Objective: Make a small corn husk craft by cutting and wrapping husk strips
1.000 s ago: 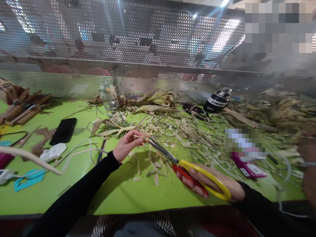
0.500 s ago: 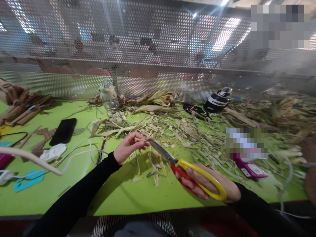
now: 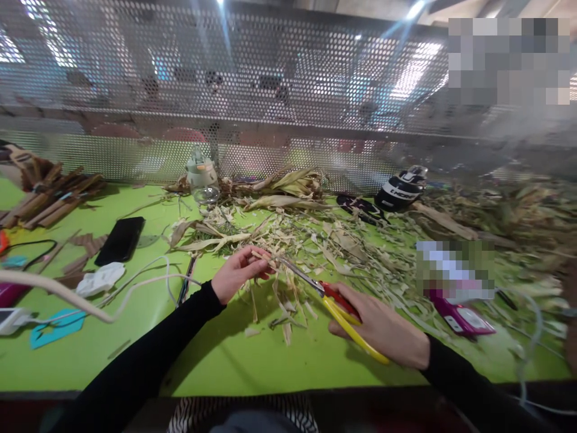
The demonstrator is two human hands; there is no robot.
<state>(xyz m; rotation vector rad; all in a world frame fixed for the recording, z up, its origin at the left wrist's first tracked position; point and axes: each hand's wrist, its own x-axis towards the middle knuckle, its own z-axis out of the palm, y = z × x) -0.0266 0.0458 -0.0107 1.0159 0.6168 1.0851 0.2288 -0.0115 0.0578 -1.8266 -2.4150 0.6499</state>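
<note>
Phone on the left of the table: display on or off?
It looks off: the phone lies flat on the green table, its upper face plain black, with no lit image showing.

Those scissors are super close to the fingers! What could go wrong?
The left hand might get nipped, because the tips of the scissors in the right hand are right by its fingertips. The dry strip it pinches is thin and could slip. And the white cable runs close by the left sleeve, so an arm moving that way may snag it.
</note>
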